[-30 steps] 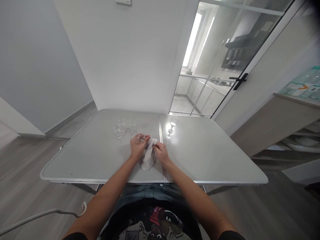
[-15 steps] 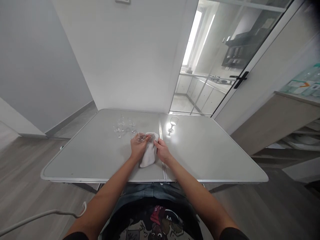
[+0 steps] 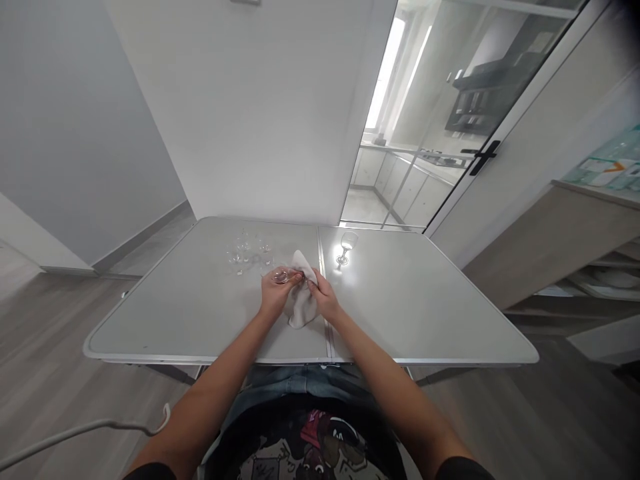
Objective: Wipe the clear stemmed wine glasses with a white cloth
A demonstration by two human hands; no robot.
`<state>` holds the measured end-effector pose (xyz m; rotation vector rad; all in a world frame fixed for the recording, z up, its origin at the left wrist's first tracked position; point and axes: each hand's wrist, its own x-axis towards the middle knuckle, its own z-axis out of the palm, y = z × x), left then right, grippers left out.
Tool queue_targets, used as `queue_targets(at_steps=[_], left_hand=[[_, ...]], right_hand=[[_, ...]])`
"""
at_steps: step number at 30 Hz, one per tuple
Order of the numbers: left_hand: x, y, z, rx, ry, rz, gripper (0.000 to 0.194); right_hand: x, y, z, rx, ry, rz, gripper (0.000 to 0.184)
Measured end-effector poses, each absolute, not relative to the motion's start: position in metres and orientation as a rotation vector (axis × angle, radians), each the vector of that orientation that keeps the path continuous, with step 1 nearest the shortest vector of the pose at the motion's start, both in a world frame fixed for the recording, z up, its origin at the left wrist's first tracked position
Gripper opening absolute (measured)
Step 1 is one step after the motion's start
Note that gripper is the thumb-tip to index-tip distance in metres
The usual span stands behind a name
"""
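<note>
My left hand [image 3: 276,291] is closed around a clear wine glass [image 3: 279,277], its bowl toward the left. A white cloth [image 3: 303,309] is wrapped about the right end of this glass, which it hides. My right hand [image 3: 324,295] grips the cloth from the right, fingers bunched on it against the glass. The cloth's lower end hangs toward the table, and one corner sticks up beyond the hands. Another wine glass [image 3: 349,243] stands upright on the right half of the table, past my right hand.
Several clear glasses [image 3: 244,248] stand grouped at the back left of the grey folding table [image 3: 200,300]. A metal seam [image 3: 321,257] runs across the tabletop. Behind are a white wall and a glazed door [image 3: 420,113]. A white hooked rod [image 3: 90,427] juts in at lower left.
The right hand has worked the cloth over the end of the glass, and a corner of the cloth now points up and away. The left hand has stayed nearly in place.
</note>
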<state>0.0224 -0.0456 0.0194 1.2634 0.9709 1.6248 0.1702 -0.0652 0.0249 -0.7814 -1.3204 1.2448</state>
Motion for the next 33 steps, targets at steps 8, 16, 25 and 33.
queue_targets(at_steps=[8,16,25,33], left_hand=[[0.025,-0.043,0.021,1.157,0.92,1.628,0.039],[0.022,-0.034,0.015,0.95,0.846,1.69,0.032],[0.022,-0.04,0.019,1.024,0.88,1.641,0.03],[0.025,-0.04,0.01,1.243,0.963,1.56,0.031]], right_hand=[[0.169,-0.064,0.018,-0.741,-1.11,1.456,0.039],[0.178,-0.068,0.017,-0.69,-1.695,0.697,0.039],[0.188,-0.061,0.011,-1.015,-1.356,0.371,0.027],[0.194,-0.053,0.018,-1.123,-1.083,0.661,0.012]])
